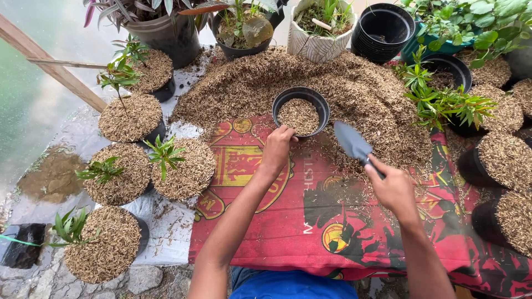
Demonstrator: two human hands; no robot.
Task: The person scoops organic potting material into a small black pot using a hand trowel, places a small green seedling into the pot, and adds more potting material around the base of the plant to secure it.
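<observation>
Right hand point(393, 187) is clenched round the handle of a grey trowel point(353, 142), blade raised and pointing at the pot, over the red printed cloth point(288, 221). Left hand point(275, 148) grips the near rim of the black pot point(301, 111), apparently steadying it; the pot is part-filled with husk. It sits at the cloth's far edge, against the husk heap point(354, 88), close for scooping.

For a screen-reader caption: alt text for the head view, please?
The left hand steadies a black pot part-filled with husks while the right hand holds a grey trowel beside it, above a red cloth.
</observation>
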